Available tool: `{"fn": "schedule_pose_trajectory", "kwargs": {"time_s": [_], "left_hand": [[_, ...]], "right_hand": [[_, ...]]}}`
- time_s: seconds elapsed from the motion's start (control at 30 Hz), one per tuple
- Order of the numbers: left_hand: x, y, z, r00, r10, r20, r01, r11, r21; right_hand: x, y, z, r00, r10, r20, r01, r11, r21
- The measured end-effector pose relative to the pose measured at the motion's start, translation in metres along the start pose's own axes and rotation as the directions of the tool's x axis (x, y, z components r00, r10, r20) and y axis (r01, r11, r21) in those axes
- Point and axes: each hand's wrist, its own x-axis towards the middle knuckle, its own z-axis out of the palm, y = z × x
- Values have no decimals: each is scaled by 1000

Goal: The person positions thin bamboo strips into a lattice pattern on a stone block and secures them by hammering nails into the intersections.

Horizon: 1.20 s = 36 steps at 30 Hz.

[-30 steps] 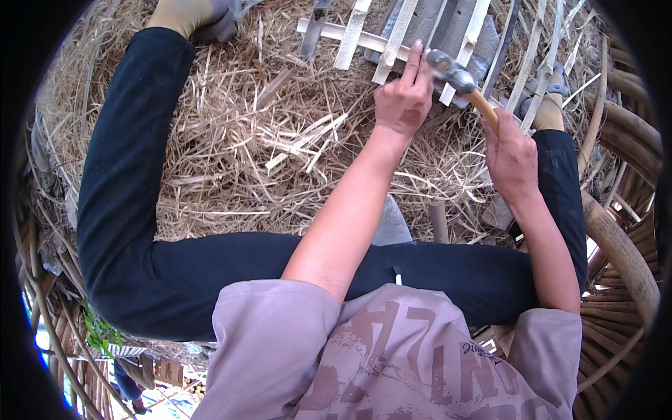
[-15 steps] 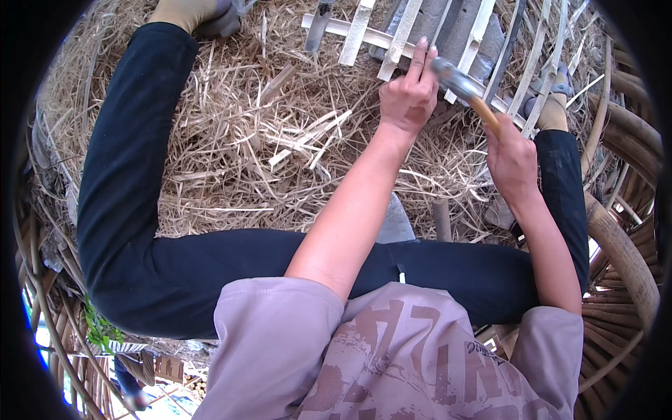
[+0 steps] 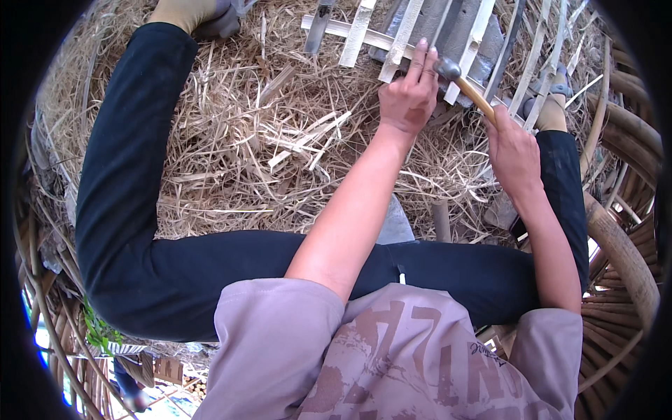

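Observation:
My right hand (image 3: 514, 154) is wrapped round the wooden handle of a hammer (image 3: 477, 98). The hammer's metal head is at the fingertips of my left hand (image 3: 408, 101), over the joint of two bamboo strips. Two fingers of that hand stretch forward along a bamboo strip (image 3: 445, 26) and hold it; the other fingers are curled and partly hidden. The strip crosses a long pale crosspiece (image 3: 357, 35), which runs under several spaced slats. A grey block (image 3: 488, 56) lies beneath the slats.
My legs in dark trousers (image 3: 126, 161) spread around the work. Shredded bamboo shavings (image 3: 231, 140) cover the ground, with pale offcuts (image 3: 308, 140) on top. Bent bamboo poles (image 3: 619, 245) stand at the right. A grey flat piece (image 3: 397, 222) lies near my thigh.
The hammer head has come to a clear rest beside my left fingertips, where it was blurred and tilted before. My left hand has stayed in place.

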Motion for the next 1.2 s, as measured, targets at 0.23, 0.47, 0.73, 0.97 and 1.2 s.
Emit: {"fn": "schedule_pose_trajectory", "kwargs": {"time_s": [0.23, 0.47, 0.73, 0.97, 1.2], "left_hand": [[-2, 1, 1, 1000, -15, 22, 15, 1000, 4], [0, -3, 3, 1000, -3, -21, 3, 1000, 14], [-6, 2, -1, 1000, -12, 10, 11, 997, 73], [-3, -1, 1, 1000, -2, 7, 2, 997, 74], [4, -3, 5, 996, 25, -89, -23, 1000, 21]], "right_hand": [[4, -10, -6, 997, 50, 61, -44, 993, -107], [7, -9, -4, 994, 58, 89, -40, 980, -194], [1, -9, -3, 1000, 10, 2, -10, 997, -71], [3, -9, 2, 1000, -18, 21, 20, 996, -93], [-8, -9, 1, 998, 11, -60, -7, 998, 65]]}}
